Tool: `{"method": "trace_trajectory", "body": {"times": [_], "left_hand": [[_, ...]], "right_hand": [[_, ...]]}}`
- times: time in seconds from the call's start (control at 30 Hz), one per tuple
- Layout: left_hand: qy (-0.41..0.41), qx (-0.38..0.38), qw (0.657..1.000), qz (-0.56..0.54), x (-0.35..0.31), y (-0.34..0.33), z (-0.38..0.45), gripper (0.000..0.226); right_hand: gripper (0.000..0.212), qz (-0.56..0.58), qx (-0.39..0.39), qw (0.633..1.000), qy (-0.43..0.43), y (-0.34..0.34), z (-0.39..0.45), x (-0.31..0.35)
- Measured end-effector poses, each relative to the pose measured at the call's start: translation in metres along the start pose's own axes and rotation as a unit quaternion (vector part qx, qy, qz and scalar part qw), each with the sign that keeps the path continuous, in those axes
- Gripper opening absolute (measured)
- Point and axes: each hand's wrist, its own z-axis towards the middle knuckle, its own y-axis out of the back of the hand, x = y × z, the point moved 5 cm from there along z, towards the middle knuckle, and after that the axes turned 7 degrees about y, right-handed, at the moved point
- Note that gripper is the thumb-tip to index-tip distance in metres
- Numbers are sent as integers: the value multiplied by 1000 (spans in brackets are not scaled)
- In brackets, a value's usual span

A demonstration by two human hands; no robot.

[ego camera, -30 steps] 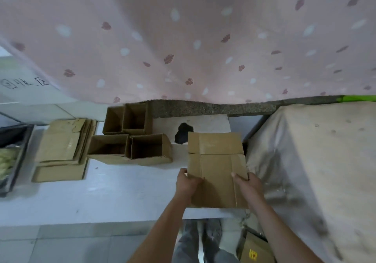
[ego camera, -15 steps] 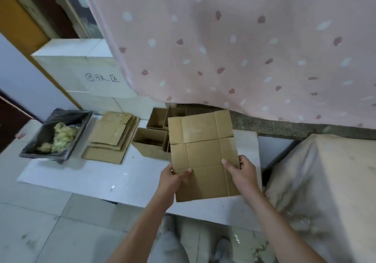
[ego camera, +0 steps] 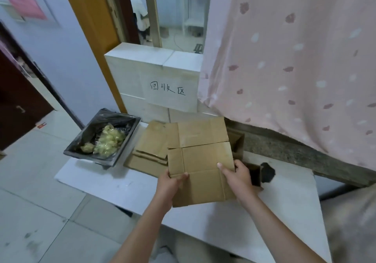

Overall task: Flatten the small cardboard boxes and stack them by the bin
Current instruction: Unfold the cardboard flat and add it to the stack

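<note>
Above the white board (ego camera: 284,205) on the floor, I see my left hand (ego camera: 169,183) and right hand (ego camera: 238,176) each gripping a side of the flattened box (ego camera: 200,161), held just over the stack of flattened boxes (ego camera: 148,151) beside the black bin (ego camera: 103,134)

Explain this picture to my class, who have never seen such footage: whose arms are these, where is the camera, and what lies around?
There is no machine: a person works with bare hands, filmed by a camera worn on the head, looking forward and down. The left hand and the right hand each grip an edge of a flattened cardboard box with their fingers. Beyond it a stack of flattened boxes lies on a white board, beside a black-lined bin holding yellowish waste. Open boxes show partly behind the held one.
</note>
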Motion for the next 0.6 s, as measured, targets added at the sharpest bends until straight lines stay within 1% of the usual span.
{"method": "trace_trajectory", "body": {"times": [0.13,0.3,0.47,0.6], "left_hand": [[1,6,1000,-2,-27,60,27,42],[14,16,1000,-5,-54,106,43,38],[15,28,999,-23,-73,129,63,37],[21,57,997,-46,-88,133,71,33]], "right_hand": [[20,-7,-10,1000,-12,-66,7,20],[18,-2,-15,1000,-23,-111,9,38],[16,22,-2,999,-24,-141,28,49],[19,28,17,999,-16,-153,50,56]]}}
